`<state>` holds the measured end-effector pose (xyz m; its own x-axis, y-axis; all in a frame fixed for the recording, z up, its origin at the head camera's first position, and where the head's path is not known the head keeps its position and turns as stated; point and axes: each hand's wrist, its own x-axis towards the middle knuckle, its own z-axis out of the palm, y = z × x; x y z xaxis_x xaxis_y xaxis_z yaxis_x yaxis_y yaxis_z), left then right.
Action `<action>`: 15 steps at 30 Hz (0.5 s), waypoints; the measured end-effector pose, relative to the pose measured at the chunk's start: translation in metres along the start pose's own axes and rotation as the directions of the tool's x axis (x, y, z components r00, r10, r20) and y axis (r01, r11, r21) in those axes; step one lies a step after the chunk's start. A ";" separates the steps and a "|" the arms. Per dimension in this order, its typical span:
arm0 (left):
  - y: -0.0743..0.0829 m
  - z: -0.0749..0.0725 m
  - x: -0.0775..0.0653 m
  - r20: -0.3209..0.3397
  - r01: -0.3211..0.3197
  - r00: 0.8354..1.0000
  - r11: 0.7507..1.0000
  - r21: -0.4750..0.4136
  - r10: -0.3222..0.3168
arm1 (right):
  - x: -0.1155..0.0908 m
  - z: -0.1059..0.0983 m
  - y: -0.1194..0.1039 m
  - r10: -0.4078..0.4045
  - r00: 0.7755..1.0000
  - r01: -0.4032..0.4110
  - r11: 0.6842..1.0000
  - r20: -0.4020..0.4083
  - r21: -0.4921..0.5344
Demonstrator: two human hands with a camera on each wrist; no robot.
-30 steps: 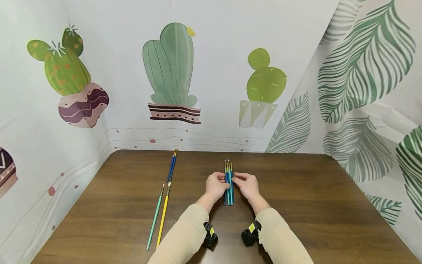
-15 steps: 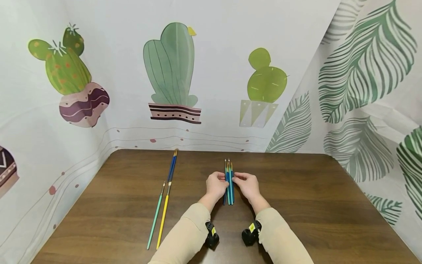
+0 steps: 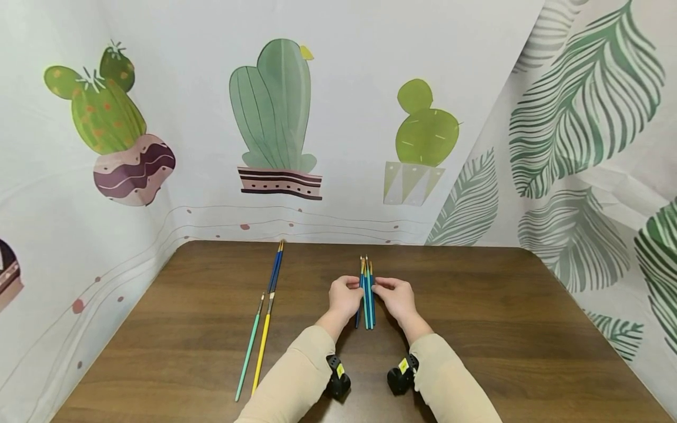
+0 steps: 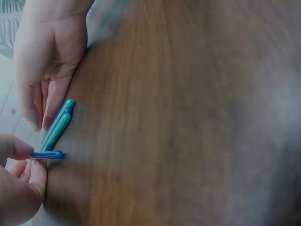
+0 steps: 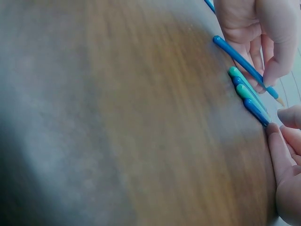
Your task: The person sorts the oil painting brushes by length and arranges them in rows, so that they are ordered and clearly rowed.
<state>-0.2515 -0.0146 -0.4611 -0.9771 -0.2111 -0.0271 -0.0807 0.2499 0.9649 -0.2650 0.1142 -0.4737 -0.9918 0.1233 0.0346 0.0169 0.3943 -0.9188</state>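
The step in hand looks like sorting brushes one by one out of a bunch. The left hand (image 3: 345, 298) pinches a blue brush (image 4: 49, 154) between thumb and fingers, its handle end angled away, toward the left edge of the worktop (image 3: 502, 305), from a row of four brushes (image 3: 367, 311), green and blue alternating. The right hand (image 3: 398, 298) has no grip on anything: its fingers lie fairly straight against the row's right side, seemingly steadying it. The bunch lies about midway between the side edges, nearer the back edge.

Toward the left edge lie a green brush (image 3: 248, 356), a yellow brush (image 3: 261, 349) and, tips at the back edge, dark blue brushes (image 3: 275, 267).

The next move probably calls for drawing the pinched brush clear leftward while the right fingers keep the others together.
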 end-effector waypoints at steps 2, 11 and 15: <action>0.000 0.000 0.000 0.002 0.011 1.000 1.000 -0.017 -0.011 | 0.000 0.000 0.000 0.000 1.000 0.000 1.000 0.002 0.002; -0.001 -0.004 0.002 0.020 0.054 0.998 0.993 -0.109 -0.052 | 0.001 0.001 0.002 -0.005 1.000 0.005 1.000 -0.006 0.003; -0.002 -0.006 0.004 0.023 0.052 0.999 0.992 -0.116 -0.049 | 0.001 0.001 0.001 -0.004 1.000 0.004 1.000 -0.005 0.006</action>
<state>-0.2540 -0.0218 -0.4614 -0.9762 -0.2014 -0.0807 -0.1077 0.1271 0.9860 -0.2657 0.1138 -0.4750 -0.9912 0.1264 0.0400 0.0125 0.3891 -0.9211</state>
